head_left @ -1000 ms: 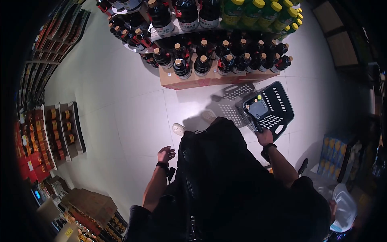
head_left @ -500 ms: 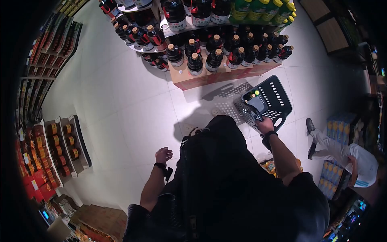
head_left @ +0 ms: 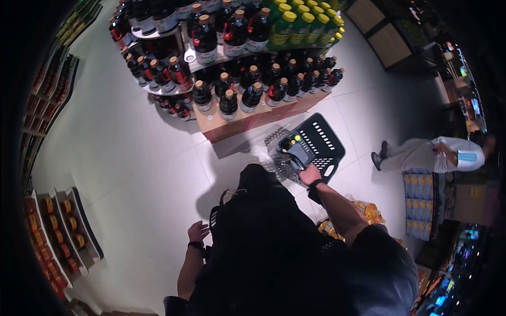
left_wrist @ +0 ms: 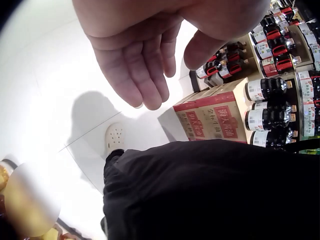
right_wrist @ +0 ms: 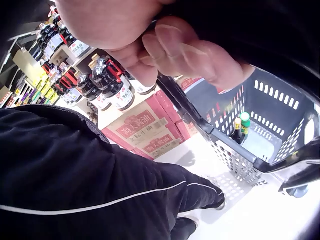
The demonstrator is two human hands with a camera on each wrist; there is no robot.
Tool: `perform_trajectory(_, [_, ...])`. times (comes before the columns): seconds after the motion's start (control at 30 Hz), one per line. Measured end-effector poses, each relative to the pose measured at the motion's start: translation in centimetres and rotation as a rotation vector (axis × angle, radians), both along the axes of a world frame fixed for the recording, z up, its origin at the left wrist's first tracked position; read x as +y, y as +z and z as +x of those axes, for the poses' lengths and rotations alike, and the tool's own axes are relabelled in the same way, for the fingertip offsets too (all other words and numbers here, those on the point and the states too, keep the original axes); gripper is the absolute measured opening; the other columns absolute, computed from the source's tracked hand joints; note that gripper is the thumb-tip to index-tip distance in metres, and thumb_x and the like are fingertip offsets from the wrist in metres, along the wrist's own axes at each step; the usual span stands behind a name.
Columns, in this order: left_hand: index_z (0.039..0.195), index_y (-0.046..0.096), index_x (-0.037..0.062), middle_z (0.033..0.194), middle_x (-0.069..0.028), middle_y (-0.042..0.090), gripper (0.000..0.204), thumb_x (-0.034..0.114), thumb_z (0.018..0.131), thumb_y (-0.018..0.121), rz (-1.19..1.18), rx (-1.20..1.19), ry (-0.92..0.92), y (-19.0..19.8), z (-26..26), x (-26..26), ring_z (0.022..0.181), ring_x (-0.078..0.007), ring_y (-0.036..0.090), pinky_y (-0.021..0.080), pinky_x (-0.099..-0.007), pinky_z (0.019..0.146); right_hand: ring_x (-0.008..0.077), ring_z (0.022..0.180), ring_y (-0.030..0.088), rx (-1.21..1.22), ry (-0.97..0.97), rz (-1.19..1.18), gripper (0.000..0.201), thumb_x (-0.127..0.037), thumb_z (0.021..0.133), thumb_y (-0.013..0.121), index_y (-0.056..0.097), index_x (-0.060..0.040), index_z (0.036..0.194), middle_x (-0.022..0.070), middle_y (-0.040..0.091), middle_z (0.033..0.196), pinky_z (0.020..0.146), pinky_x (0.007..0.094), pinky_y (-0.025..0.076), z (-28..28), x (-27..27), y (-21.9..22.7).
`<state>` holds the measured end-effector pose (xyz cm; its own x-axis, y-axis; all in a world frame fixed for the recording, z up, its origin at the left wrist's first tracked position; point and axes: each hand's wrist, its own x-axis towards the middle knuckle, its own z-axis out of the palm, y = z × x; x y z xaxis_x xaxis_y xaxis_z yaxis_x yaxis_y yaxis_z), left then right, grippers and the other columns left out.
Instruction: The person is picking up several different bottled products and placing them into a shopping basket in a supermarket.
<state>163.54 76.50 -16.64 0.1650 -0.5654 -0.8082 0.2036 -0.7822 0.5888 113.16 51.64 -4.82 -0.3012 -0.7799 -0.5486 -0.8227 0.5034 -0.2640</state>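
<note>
My right hand (head_left: 310,175) grips the dark handle (right_wrist: 182,102) of a grey shopping basket (head_left: 322,138) on my right side. The basket has slotted walls and hangs or rolls just above the floor. In the right wrist view a dark bottle (right_wrist: 237,132) and a green-capped bottle (right_wrist: 245,121) stand together inside it. My left hand (head_left: 198,231) hangs at my left side with nothing in it. Its fingers are loosely bent in the left wrist view, over the pale floor.
Ahead, tiered shelves hold dark bottles (head_left: 229,105) above cardboard cartons (left_wrist: 210,117), with yellow-capped green bottles (head_left: 284,26) higher up. A person (head_left: 416,155) in light clothes is at the right, near stacked blue-and-yellow packs (head_left: 419,197). Yellow bottles (head_left: 371,213) stand behind my right arm. A low shelf (head_left: 84,242) is at the left.
The head view has turned, so the bottle display and basket sit further left. The person at the right has come more fully into view. My right hand keeps hold of the basket handle.
</note>
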Motion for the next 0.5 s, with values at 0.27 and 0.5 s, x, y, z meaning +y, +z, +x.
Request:
perform_trajectory(0.27, [0.119, 0.059, 0.0039, 0.098, -0.0136, 0.065, 0.034, 0.022, 0.090, 0.054, 0.397, 0.100, 0.177, -2.6, -0.2, -0.9, 0.080, -0.0246, 0.064, 0.054, -0.0362, 0.068, 0.0366, 0.085, 0.067, -0.098, -0.041, 0.070, 0.037, -0.032, 0.073, 0.067, 0.071, -0.0033, 0.096, 0.0210, 0.069, 0.088, 0.080, 0.0411, 0.052, 2.6, -2.8, 2.3])
perform_trajectory(0.5, [0.117, 0.058, 0.0031, 0.096, -0.0149, 0.066, 0.032, 0.021, 0.091, 0.054, 0.374, 0.034, 0.133, -0.7, 1.7, -10.1, 0.076, -0.0243, 0.065, 0.055, -0.0353, 0.066, 0.0367, 0.094, 0.065, -0.135, -0.065, 0.027, 0.037, -0.033, 0.076, 0.062, 0.068, -0.0055, 0.100, 0.0230, 0.067, 0.096, 0.086, 0.0430, 0.050, 4.3, -4.4, -0.1])
